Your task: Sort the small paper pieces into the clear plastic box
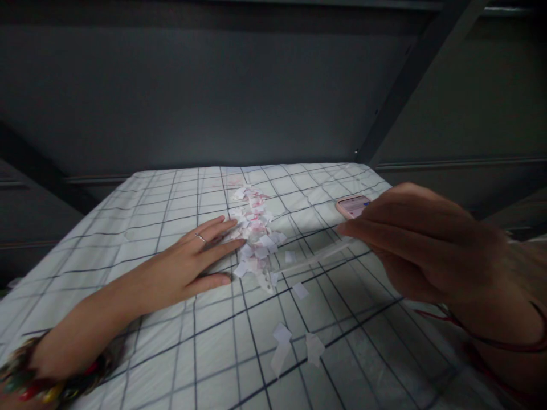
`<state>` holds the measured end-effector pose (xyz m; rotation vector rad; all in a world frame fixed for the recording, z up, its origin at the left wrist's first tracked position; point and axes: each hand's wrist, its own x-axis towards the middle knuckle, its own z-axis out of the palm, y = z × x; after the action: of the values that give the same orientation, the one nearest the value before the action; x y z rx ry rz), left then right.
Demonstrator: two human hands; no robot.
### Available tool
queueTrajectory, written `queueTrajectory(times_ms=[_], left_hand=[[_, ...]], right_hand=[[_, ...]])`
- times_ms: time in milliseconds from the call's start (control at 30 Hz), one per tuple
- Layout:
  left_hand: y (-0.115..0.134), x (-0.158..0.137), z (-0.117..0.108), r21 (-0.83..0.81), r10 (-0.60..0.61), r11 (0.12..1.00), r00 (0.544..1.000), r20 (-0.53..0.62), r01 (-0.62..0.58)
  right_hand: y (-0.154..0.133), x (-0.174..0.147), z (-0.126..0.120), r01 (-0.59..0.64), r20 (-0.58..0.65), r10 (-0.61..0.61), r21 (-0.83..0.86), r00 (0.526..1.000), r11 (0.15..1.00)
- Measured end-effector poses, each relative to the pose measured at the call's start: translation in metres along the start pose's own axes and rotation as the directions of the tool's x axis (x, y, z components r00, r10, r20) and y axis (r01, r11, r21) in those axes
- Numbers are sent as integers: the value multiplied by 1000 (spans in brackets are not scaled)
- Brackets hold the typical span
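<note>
In the head view, a phone [352, 205] in a pink case lies near the right hand [421, 245], its lit screen partly covered; the marks on that screen are too small to read. The paper scraps [258, 245] form a loose, uneven heap along the middle of the checked cloth [162, 353]. They are small, angular and mostly white, some with pink or reddish patches, and they overlap one another. A few loose pieces [300, 291] lie apart, nearer the person. The left hand [196, 259], with a ring [199, 237] on one finger, rests palm down, open, its fingers spread and fingertips at the heap's left edge. The right hand, blurred, is closed, fingers pinched on a thin pale strip [314, 261] that slants down to the heap's near end.
</note>
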<state>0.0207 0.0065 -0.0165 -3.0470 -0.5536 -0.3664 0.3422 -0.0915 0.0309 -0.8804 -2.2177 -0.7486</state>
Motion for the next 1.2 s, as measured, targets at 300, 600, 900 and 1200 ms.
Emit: queueTrajectory(times_ms=[300, 600, 900, 1200], left_hand=[[12, 6, -7, -47, 40, 998, 999, -6, -41], [50, 23, -15, -147, 197, 969, 980, -15, -197], [62, 23, -8, -175, 163, 972, 986, 26, -156], [47, 21, -13, -153, 189, 969, 981, -47, -194]], right_hand=[[9, 2, -3, 39, -53, -34, 81, 998, 996], [9, 2, -10, 32, -1, -32, 106, 999, 994], [10, 2, -7, 37, -10, -36, 85, 999, 996], [4, 0, 0, 19, -42, -15, 111, 999, 994]])
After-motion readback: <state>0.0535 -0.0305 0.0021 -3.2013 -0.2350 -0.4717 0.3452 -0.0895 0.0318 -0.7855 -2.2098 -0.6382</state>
